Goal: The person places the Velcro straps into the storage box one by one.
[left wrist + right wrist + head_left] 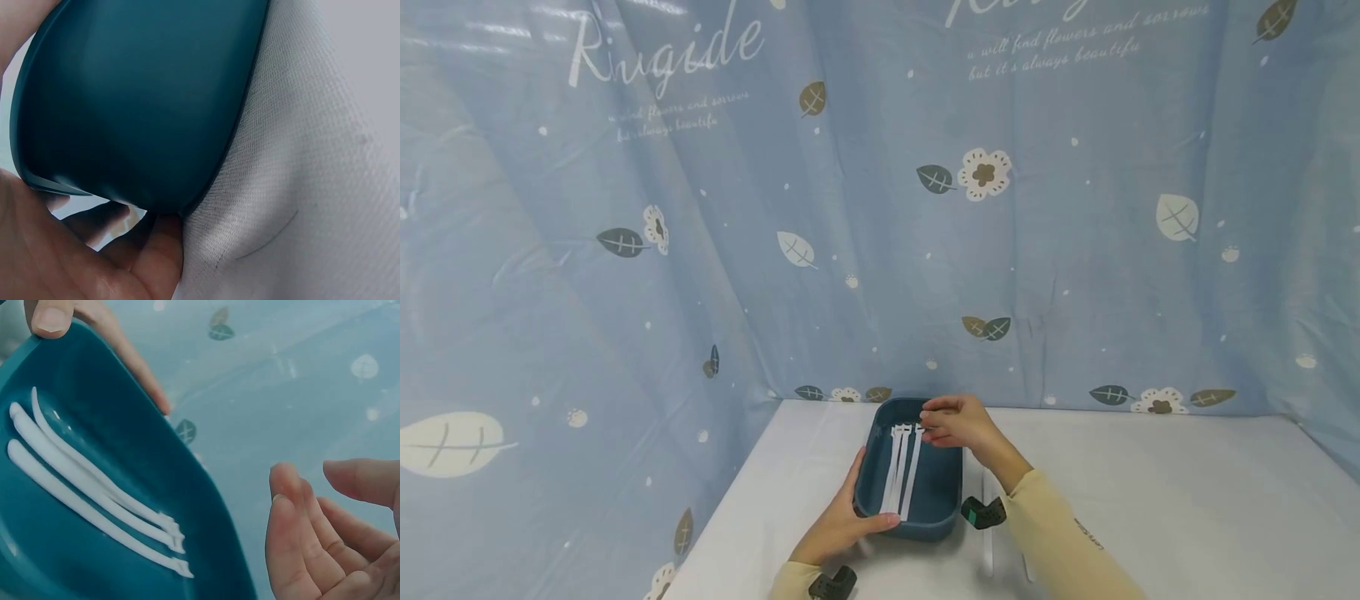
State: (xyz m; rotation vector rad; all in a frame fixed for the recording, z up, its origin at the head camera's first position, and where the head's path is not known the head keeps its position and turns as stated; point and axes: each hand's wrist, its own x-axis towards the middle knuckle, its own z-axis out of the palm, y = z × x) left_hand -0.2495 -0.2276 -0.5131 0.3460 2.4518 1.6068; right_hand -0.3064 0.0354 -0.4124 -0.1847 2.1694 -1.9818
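A dark teal rectangular bin (938,483) stands on the white table. Three white cable straps (912,475) lie lengthwise in it, side by side, their wider heads at the far end. My left hand (842,523) grips the bin's near left corner, thumb over the rim and fingers along the outer wall. Its fingers (161,250) reach down to the bin's base in the left wrist view. Over the bin's far right rim is my right hand (961,423). In the right wrist view its thumb and slightly bent fingers (290,550) are apart, with nothing between them.
Beside the bin, a thin white strip (988,546) lies on the table near my right forearm. A black wrist camera (983,512) sits on each wrist. A blue patterned curtain (880,208) hangs behind the table and along its left side.
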